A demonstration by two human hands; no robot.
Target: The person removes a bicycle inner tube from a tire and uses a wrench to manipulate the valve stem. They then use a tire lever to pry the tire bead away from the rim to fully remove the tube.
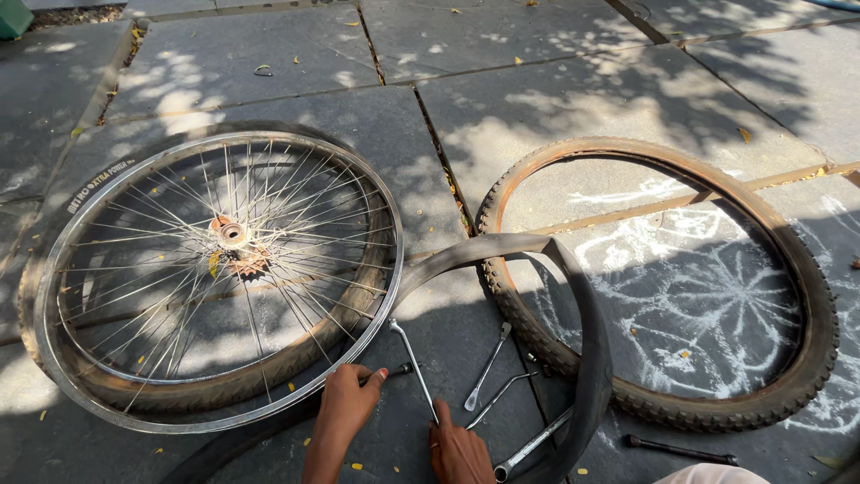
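**Wheel stripped down on the paving, hands at the valve**

On the left, a spoked wheel rim [219, 278] lies flat on the stone paving [555, 99], resting half on top of a worn tyre [54, 242] whose sidewall shows along the far left edge. Lying flat keeps the rim steady and puts its lower edge within easy reach of the person kneeling below.

At that lower edge the left hand [345, 403] reaches in, thumb and forefinger pinched together on a small dark stem, probably the valve [400, 368] of the inner tube [537, 296]. The grip looks closed on it, though the fingertips are too small to read exactly. Just to the right, the right hand [457, 448] presses down on the lower end of a long metal lever [414, 363], fingers curled round it; the bar slants up toward the rim, as if braced there for leverage.

The black inner tube arcs from the rim across to the right and loops back down, lying slack on the ground. Inside its loop rest several tyre levers [488, 367] and a spanner [528, 445], kept close to hand.

Further right a second, knobbly tyre [806, 296] lies flat by itself over a white chalk floor pattern [708, 305], set well apart from the work. A dark rod [681, 450] lies near its lower edge.
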